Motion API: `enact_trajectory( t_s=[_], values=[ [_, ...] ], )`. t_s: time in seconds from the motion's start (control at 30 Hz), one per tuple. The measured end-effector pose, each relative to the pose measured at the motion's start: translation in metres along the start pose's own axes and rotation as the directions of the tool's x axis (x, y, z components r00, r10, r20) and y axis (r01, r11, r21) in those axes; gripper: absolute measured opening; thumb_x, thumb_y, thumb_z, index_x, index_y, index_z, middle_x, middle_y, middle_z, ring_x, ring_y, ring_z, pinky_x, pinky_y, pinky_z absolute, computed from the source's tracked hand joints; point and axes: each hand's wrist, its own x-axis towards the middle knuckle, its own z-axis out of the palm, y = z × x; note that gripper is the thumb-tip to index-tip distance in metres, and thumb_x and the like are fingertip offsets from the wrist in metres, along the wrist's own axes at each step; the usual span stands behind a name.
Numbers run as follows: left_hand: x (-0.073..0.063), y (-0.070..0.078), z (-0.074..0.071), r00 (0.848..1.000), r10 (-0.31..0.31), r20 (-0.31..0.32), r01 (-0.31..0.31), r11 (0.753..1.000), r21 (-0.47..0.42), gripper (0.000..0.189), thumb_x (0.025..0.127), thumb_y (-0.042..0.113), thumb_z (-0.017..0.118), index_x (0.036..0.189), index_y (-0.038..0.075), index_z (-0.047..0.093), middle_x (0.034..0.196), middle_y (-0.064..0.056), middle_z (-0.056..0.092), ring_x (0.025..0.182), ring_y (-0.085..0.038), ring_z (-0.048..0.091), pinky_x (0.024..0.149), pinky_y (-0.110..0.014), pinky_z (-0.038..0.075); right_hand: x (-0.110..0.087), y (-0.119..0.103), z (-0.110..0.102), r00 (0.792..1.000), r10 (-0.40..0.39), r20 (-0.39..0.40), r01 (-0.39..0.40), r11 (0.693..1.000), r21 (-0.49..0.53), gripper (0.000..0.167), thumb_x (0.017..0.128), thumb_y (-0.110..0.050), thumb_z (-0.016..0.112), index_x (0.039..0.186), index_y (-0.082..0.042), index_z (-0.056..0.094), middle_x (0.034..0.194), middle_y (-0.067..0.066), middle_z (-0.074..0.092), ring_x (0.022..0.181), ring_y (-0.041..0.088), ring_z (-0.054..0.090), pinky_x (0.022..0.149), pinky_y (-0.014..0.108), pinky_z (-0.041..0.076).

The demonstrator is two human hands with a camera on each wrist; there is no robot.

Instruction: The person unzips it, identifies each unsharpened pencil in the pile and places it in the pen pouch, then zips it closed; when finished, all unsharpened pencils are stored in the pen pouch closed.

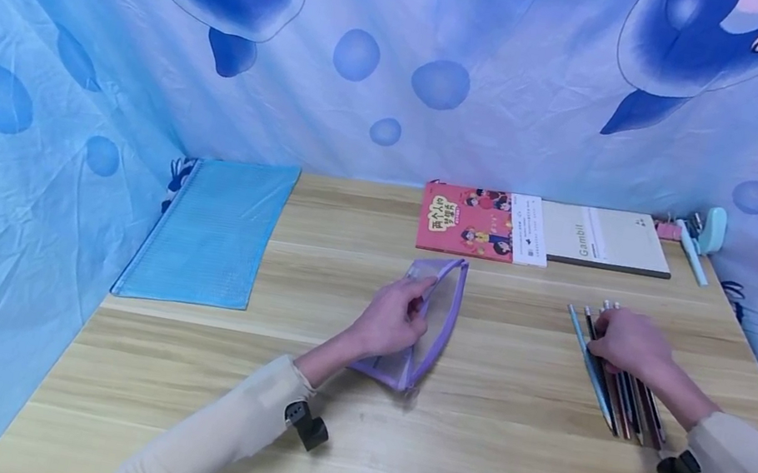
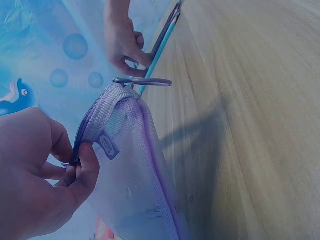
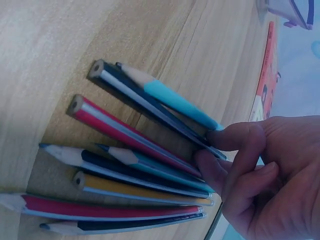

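My left hand (image 1: 397, 317) pinches one edge of the mouth of a purple-trimmed mesh zip pouch (image 1: 437, 350). The pouch gapes, and in the left wrist view its zipper pull (image 2: 150, 81) sticks out at the end, with a small label (image 2: 108, 146) near my fingers. Off to the right, my right hand (image 1: 632, 345) reaches down over a row of several pencils. Its thumb and finger pinch a dark pencil (image 3: 132, 97) near the far end. A light blue pencil (image 3: 177, 104) lies alongside, and a red pencil (image 3: 125, 132) is on the other side.
A blue zip folder (image 1: 205, 231) lies at the left of the wooden table (image 1: 315, 428). At the back are a red book (image 1: 464, 230) and a pale Gambit notebook (image 1: 625, 242). A light blue pen (image 1: 691, 254) and small stationery sit in the back right corner. A dolphin-print curtain hangs behind.
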Motion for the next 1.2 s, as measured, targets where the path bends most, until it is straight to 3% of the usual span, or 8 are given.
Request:
enact_trajectory(
  t_s=[0.17, 0.27, 0.47, 0.57, 0.7, 0.83, 1.07, 1.2],
  values=[
    [0.0, 0.0, 0.001, 1.0, 0.004, -0.002, -0.004, 1.0, -0.001, 0.067, 0.075, -0.009, 0.06, 0.141, -0.009, 0.049, 0.086, -0.005, 0.055, 0.08, -0.018, 0.052, 0.069, -0.027, 0.046, 0.001, 0.001, -0.002, 1.0, 0.006, 0.016, -0.007, 1.0, 0.027, 0.027, 0.082, -0.011, 0.066, 0.099, 0.008, 0.057, 0.063, 0.004, 0.056, 0.052, 0.017, 0.057, 0.048, 0.032, 0.043],
    [0.0, 0.0, 0.001, 1.0, 0.008, -0.001, -0.008, 1.0, -0.002, 0.067, 0.075, -0.009, 0.061, 0.141, -0.009, 0.049, 0.085, -0.004, 0.055, 0.08, -0.018, 0.052, 0.069, -0.027, 0.046, 0.0, 0.0, -0.005, 1.0, -0.002, 0.013, 0.001, 0.997, 0.078, 0.039, 0.083, -0.012, 0.067, 0.109, 0.012, 0.053, 0.062, 0.004, 0.057, 0.052, 0.018, 0.057, 0.048, 0.033, 0.043],
    [0.0, -0.001, 0.0, 1.0, -0.008, -0.001, 0.008, 1.0, -0.009, 0.067, 0.076, -0.009, 0.061, 0.141, -0.009, 0.049, 0.087, -0.005, 0.055, 0.08, -0.017, 0.052, 0.067, -0.025, 0.047, 0.0, -0.012, -0.015, 0.999, -0.01, -0.05, 0.022, 0.973, 0.231, 0.042, 0.086, -0.015, 0.068, 0.115, 0.009, 0.048, 0.055, 0.002, 0.054, 0.051, 0.02, 0.058, 0.046, 0.032, 0.042],
    [0.0, -0.001, 0.0, 1.0, -0.021, 0.003, 0.021, 1.0, -0.022, 0.067, 0.076, -0.01, 0.06, 0.142, -0.009, 0.048, 0.087, -0.005, 0.056, 0.08, -0.017, 0.052, 0.068, -0.025, 0.048, 0.0, -0.025, -0.02, 0.999, 0.017, -0.042, 0.001, 0.924, 0.382, 0.045, 0.089, -0.015, 0.066, 0.121, 0.006, 0.043, 0.058, 0.003, 0.055, 0.051, 0.018, 0.055, 0.044, 0.029, 0.041],
    [0.001, 0.0, -0.002, 0.999, -0.037, 0.009, 0.037, 0.999, -0.031, 0.068, 0.076, -0.01, 0.06, 0.143, -0.009, 0.047, 0.089, -0.005, 0.056, 0.081, -0.017, 0.053, 0.069, -0.025, 0.049, 0.002, -0.047, -0.022, 0.999, 0.047, 0.0, -0.038, 0.808, 0.588, 0.044, 0.092, -0.011, 0.061, 0.126, 0.004, 0.037, 0.065, 0.004, 0.057, 0.049, 0.012, 0.049, 0.042, 0.025, 0.037],
    [0.001, 0.002, -0.004, 0.999, -0.035, 0.01, 0.035, 0.999, -0.038, 0.068, 0.076, -0.01, 0.061, 0.143, -0.009, 0.047, 0.09, -0.006, 0.057, 0.08, -0.017, 0.053, 0.067, -0.024, 0.049, 0.005, -0.069, -0.02, 0.998, 0.053, 0.019, -0.051, 0.711, 0.701, 0.043, 0.093, -0.009, 0.059, 0.127, 0.002, 0.035, 0.071, 0.003, 0.062, 0.049, 0.009, 0.046, 0.043, 0.023, 0.035],
    [0.002, 0.004, -0.006, 1.0, -0.015, -0.006, 0.015, 1.0, -0.024, 0.067, 0.076, -0.01, 0.061, 0.141, -0.01, 0.048, 0.089, -0.008, 0.059, 0.08, -0.018, 0.054, 0.067, -0.024, 0.049, 0.007, -0.104, -0.016, 0.999, 0.032, 0.042, -0.053, 0.599, 0.799, 0.043, 0.095, -0.01, 0.061, 0.129, -0.002, 0.036, 0.086, 0.006, 0.068, 0.046, 0.006, 0.045, 0.042, 0.023, 0.035],
    [0.002, 0.005, -0.005, 1.0, -0.025, 0.001, 0.025, 0.999, -0.02, 0.066, 0.076, -0.01, 0.061, 0.141, -0.009, 0.049, 0.088, -0.007, 0.058, 0.08, -0.018, 0.054, 0.068, -0.024, 0.049, 0.009, -0.119, -0.01, 0.999, 0.02, 0.048, -0.051, 0.562, 0.826, 0.042, 0.095, -0.01, 0.062, 0.128, -0.003, 0.036, 0.09, 0.007, 0.068, 0.046, 0.005, 0.045, 0.041, 0.021, 0.034]
  ],
)
